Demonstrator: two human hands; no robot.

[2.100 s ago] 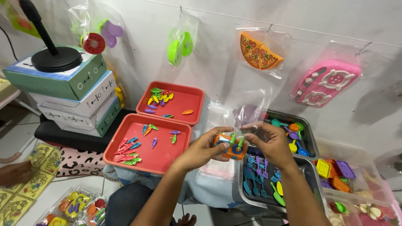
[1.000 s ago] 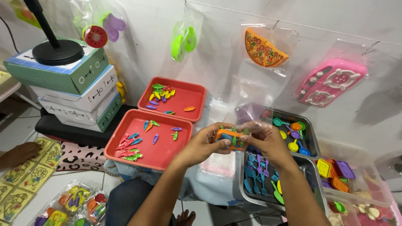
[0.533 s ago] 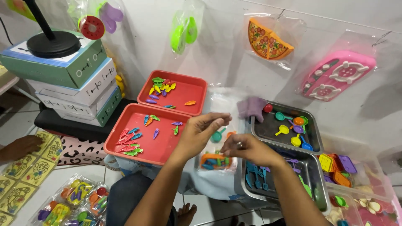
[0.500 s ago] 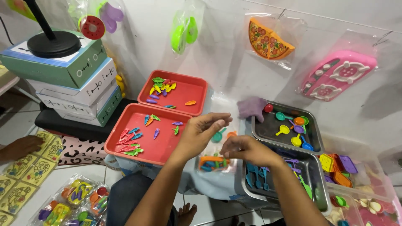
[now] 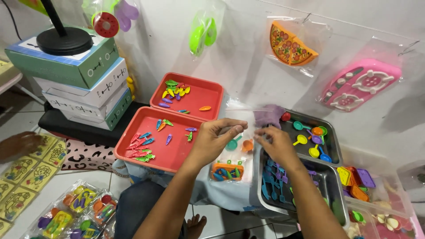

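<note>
Both hands meet over a clear plastic bag (image 5: 233, 150) that hangs between them, above the gap between the red trays and the metal trays. The left hand (image 5: 217, 139) pinches the bag's top edge with thumb and forefinger closed on it, the other fingers curled loosely. The right hand (image 5: 275, 142) grips the same edge from the other side, fingertips drawn together on the plastic. Inside the bag, small toys have settled at the bottom (an orange piece with blue and green bits on it), and a teal spoon and an orange one sit higher up, just below the fingers. To the left lies the near red tray (image 5: 155, 139) with scattered small red, blue and green pieces; touching it behind is the far red tray (image 5: 203, 95) with yellow, green and purple ones. To the right, the upper metal tray (image 5: 330, 141) holds coloured toy spoons and a red ball, and the lower metal tray (image 5: 330, 181) holds blue utensils. Stacked boxes (image 5: 84, 84) stand at far left with a black lamp base (image 5: 64, 40) on top. Bagged toys hang on the wall: a pizza (image 5: 290, 44) and a pink stove (image 5: 361, 84). Another person's hand (image 5: 20, 144) rests at the left edge near yellow cards (image 5: 26, 170).
</note>
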